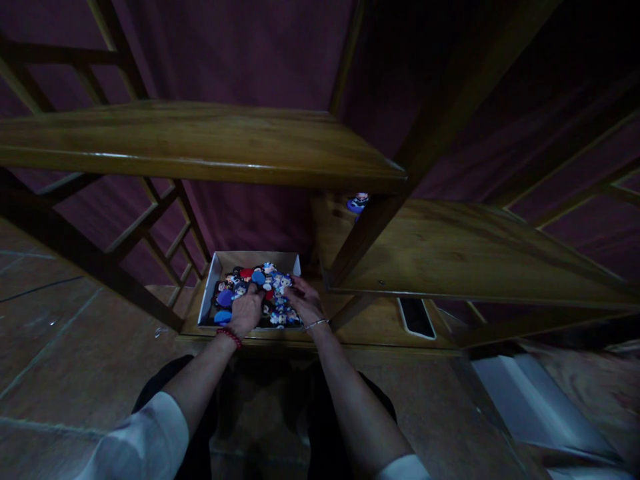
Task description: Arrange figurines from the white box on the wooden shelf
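Note:
A shallow white cardboard box (206, 297) sits on the low wooden shelf, filled with small cartoon figures (273, 320) in blue, purple, red, black and white. My left hand (247, 311), a red bead bracelet at its wrist, reaches over the front edge into the middle of the pile. Its fingers curl down among the figures, and what they grip is hidden. At the box's right side is my right hand (306, 301), with a thin bracelet. Its thumb and fingers close around a blue-and-white cartoon figure (285, 281).
Above the box runs a thick wooden shelf (200, 150), with a slanting post (367, 230) on the right. Another cartoon figure (358, 202) stands behind that post. A dark-screened phone-like slab (417, 318) lies on the lower board. White sheets or packaging (535, 397) rest at lower right.

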Action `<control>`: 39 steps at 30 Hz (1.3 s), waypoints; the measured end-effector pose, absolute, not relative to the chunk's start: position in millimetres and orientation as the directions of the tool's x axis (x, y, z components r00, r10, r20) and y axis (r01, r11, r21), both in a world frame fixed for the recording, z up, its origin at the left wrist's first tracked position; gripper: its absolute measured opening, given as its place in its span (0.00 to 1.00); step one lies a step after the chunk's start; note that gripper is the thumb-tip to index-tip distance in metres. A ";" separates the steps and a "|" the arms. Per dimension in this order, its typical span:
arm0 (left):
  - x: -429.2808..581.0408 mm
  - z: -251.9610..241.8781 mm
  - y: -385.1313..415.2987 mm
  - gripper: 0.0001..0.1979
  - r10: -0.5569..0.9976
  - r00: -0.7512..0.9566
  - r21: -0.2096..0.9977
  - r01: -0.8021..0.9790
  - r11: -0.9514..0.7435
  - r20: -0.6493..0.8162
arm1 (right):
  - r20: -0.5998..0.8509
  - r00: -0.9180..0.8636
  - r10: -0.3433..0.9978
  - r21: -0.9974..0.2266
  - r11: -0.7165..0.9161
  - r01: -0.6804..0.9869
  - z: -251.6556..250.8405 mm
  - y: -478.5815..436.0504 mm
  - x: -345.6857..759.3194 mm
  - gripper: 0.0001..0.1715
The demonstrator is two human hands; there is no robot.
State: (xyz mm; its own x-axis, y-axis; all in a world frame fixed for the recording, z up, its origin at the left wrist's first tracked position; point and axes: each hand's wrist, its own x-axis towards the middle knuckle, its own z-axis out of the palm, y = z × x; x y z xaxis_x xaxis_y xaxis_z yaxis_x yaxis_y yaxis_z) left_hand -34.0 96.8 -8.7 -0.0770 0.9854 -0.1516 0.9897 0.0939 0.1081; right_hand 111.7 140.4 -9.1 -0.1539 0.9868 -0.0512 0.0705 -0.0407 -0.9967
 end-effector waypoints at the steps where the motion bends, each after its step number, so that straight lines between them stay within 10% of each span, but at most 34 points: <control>1: -33.3 -8.3 96.7 0.16 0.985 -0.085 0.101 0.990 0.101 -0.153 | -0.051 -0.153 0.987 -0.997 -0.041 0.065 -9.5 140.8 111.6 0.25; 27: -25.7 -2.0 85.7 0.17 0.997 -0.073 0.086 0.993 0.075 -0.019 | -0.064 -0.164 0.984 -0.997 -0.056 0.053 -9.8 140.7 112.6 0.26; 39: -37.5 -6.7 85.8 0.14 0.954 -0.243 0.362 0.917 0.166 0.179 | -0.093 -0.159 0.983 -0.995 -0.088 0.038 2.3 136.0 111.4 0.26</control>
State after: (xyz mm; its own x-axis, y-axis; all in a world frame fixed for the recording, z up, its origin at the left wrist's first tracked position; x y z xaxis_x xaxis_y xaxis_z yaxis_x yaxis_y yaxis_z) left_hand -37.5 85.8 -6.7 -0.2427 0.9535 0.1787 0.9172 0.1655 0.3624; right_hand 111.4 136.0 2.3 -0.1594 0.9828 -0.0931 0.0381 -0.0881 -0.9954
